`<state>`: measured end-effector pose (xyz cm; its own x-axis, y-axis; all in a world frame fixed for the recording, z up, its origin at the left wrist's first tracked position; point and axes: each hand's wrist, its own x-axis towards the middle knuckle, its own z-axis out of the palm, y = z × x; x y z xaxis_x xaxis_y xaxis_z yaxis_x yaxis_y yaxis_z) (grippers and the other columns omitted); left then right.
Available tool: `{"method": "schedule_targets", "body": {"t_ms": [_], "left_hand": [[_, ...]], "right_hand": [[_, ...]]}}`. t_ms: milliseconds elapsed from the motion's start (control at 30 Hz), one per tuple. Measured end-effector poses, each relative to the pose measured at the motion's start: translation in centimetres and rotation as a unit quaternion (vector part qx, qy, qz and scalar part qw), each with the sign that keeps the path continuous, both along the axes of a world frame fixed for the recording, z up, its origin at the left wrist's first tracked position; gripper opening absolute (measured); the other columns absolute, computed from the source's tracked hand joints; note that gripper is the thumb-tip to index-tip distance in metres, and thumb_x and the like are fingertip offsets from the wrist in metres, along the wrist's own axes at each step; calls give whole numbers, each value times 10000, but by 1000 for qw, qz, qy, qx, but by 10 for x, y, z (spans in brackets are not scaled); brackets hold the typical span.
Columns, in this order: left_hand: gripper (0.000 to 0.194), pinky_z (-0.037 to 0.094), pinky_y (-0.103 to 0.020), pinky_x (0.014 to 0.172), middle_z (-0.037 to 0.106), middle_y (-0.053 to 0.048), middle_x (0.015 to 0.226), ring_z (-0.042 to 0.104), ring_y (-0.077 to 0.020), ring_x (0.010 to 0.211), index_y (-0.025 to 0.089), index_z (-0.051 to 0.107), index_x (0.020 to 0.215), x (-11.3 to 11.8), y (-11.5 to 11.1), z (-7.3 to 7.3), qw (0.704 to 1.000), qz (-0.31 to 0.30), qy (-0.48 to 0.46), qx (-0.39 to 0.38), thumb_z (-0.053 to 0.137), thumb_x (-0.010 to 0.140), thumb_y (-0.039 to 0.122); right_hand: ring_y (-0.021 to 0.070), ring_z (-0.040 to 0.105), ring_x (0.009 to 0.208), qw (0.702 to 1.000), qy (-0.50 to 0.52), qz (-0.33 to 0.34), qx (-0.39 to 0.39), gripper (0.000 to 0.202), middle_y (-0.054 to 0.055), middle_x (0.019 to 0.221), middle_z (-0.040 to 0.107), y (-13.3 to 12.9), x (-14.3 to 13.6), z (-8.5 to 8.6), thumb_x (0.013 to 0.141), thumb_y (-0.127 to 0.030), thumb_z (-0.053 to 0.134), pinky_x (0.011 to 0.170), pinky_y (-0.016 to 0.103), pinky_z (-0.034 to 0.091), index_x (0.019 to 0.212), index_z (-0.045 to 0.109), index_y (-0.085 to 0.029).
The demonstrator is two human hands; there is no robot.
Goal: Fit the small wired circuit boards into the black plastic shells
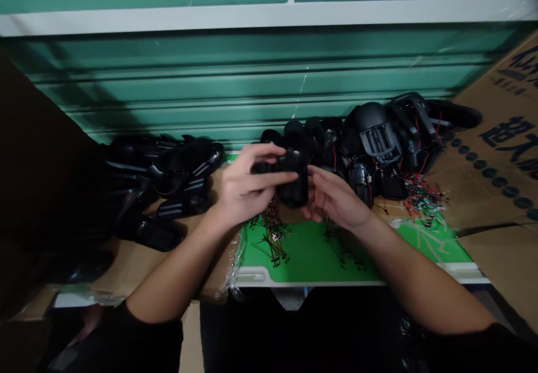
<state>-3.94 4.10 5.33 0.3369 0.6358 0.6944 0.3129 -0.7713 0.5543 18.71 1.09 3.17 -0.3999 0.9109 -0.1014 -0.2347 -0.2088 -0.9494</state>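
Observation:
A glossy black plastic part (293, 185) is held up over the middle of the green work surface (302, 261). My left hand (247, 185) grips it from the left, with fingers stretched across its face. At its right edge, my right hand (332, 196) touches the part with bent fingers, its palm turned toward it. Below both hands lie bunches of thin red and black wires with small connectors (275, 244). The part is slightly blurred, so its details are hard to make out.
Black plastic shells (168, 166) are piled on cardboard at the left. More black housings (376, 132), some with red wires, stand along the back right. A wire heap (424, 196) lies at the right, beside a marked cardboard box (500, 138). Green panels (210, 54) rise behind.

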Motion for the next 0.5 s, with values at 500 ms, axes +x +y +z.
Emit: {"method": "schedule_targets", "body": {"t_ms": [500], "left_hand": [[373,637,-370,793,795,-140,995,775,-225,823,138,734,1134,10,-9,-31,748,-274,-128,-590,768,895,422]], "right_hand": [[160,656,508,988,-122,23,90,420,1,706,702,9,18,3,922,-485,786,469,304,549,1194,634,-204]]}}
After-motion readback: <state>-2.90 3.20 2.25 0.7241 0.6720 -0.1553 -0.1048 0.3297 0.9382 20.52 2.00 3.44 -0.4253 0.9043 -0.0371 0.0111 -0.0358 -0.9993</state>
